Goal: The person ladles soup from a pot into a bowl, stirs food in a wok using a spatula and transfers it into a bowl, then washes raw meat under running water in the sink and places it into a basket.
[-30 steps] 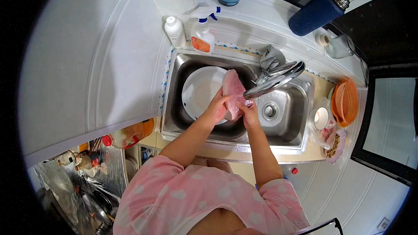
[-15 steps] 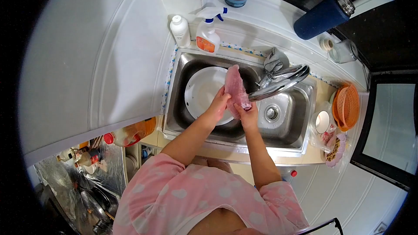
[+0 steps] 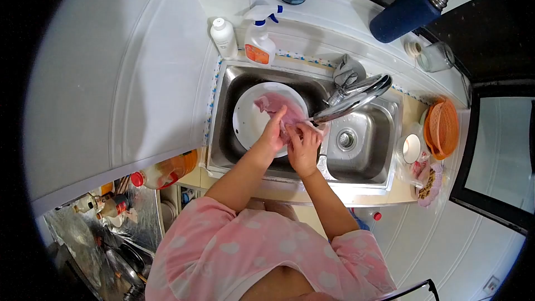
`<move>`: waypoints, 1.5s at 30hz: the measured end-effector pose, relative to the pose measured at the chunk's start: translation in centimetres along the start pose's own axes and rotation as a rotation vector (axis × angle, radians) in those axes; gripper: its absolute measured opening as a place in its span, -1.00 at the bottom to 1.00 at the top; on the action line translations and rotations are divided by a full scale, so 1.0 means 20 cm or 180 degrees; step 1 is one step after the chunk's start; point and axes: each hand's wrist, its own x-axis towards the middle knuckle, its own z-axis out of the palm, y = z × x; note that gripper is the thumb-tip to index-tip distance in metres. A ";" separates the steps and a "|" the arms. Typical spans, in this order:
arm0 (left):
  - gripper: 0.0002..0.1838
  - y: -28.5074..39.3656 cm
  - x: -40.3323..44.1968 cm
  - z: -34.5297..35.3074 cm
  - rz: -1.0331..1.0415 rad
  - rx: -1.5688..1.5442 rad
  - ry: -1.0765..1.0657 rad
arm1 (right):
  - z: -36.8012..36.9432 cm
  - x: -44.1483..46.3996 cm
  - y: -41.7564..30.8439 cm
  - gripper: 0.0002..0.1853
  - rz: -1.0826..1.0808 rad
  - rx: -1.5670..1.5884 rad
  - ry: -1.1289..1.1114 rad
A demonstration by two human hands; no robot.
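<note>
A floppy slab of raw pink meat (image 3: 289, 112) is held over the white basin (image 3: 243, 112) in the larger sink bowl. My left hand (image 3: 273, 132) grips its near edge, thumb on top and the other fingers mostly hidden beneath. The fingers of my right hand (image 3: 302, 147) are bent onto the meat's right end, right by the mouth of the chrome faucet (image 3: 356, 100). Any water coming from the faucet is hard to make out.
The smaller sink bowl (image 3: 362, 153) with its drain lies to the right. Behind the sink stand a spray bottle (image 3: 259, 44) and a white bottle (image 3: 224, 39). Orange baskets (image 3: 442, 128) and a white cup (image 3: 411, 148) sit at the right. An oil bottle (image 3: 167, 170) lies front left.
The meat has swung from upright to lying leftward, lower over the basin. My right hand has shifted left and turned over its right end. The whole view has shifted slightly.
</note>
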 end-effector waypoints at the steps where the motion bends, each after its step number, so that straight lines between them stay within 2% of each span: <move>1: -0.59 0.01 -0.01 0.02 0.0113 -0.0077 0.0116 | -0.04 0.01 -0.03 -0.46 0.0054 0.0165 -0.0049; 5: -0.53 0.05 -0.02 0.00 0.0368 0.0234 0.0066 | -0.02 -0.02 0.05 -0.57 0.0329 0.0624 0.0103; 9: -0.57 0.06 -0.01 -0.04 0.0291 0.0162 0.0018 | 0.03 -0.01 0.17 -0.62 0.0950 0.1005 0.0324; 10: -0.56 0.07 -0.01 -0.05 0.0224 0.0153 0.0006 | 0.02 0.00 0.19 -0.62 0.0728 0.0721 0.0378; 13: -0.53 0.05 -0.02 -0.04 0.0235 0.0138 0.0082 | 0.04 0.01 0.17 -0.60 0.2191 0.2836 -0.0103; 16: -0.52 0.03 -0.02 -0.03 0.0315 0.0172 0.0058 | 0.05 0.03 0.16 -0.56 0.2544 0.3425 -0.0282; 20: -0.50 0.00 0.00 -0.06 0.0407 0.0403 -0.0023 | 0.04 0.05 0.16 -0.55 0.2780 0.3546 -0.0571; 25: -0.58 -0.02 -0.08 0.03 0.0599 0.0794 -0.0119 | -0.01 0.09 0.11 -0.55 0.3053 0.3646 -0.0803; 28: -0.61 -0.07 -0.09 0.05 0.0826 0.0966 -0.0173 | 0.09 0.07 0.14 -0.57 0.2648 0.3909 -0.0142; 33: -0.58 -0.14 -0.08 0.06 0.1015 0.1150 0.0024 | 0.10 0.02 0.17 -0.56 0.2747 0.4114 -0.0249; 37: -0.53 -0.15 -0.07 0.06 0.0972 0.1091 -0.0140 | 0.15 -0.01 0.18 -0.56 0.3009 0.4441 -0.0202; 39: -0.51 -0.15 -0.07 0.06 0.0866 0.1010 -0.0169 | 0.14 0.00 0.16 -0.56 0.2786 0.4781 0.0058; 40: -0.50 -0.15 -0.07 0.06 0.0820 0.1060 -0.0105 | 0.13 0.01 0.15 -0.56 0.2667 0.4952 0.0187; 43: -0.46 -0.13 -0.07 0.08 0.0787 0.1371 0.0175 | 0.12 -0.01 0.17 -0.52 0.2708 0.5125 -0.0066; 45: -0.44 -0.11 -0.07 0.09 0.0908 0.1795 0.0490 | 0.13 -0.02 0.17 -0.50 0.2946 0.5376 -0.0192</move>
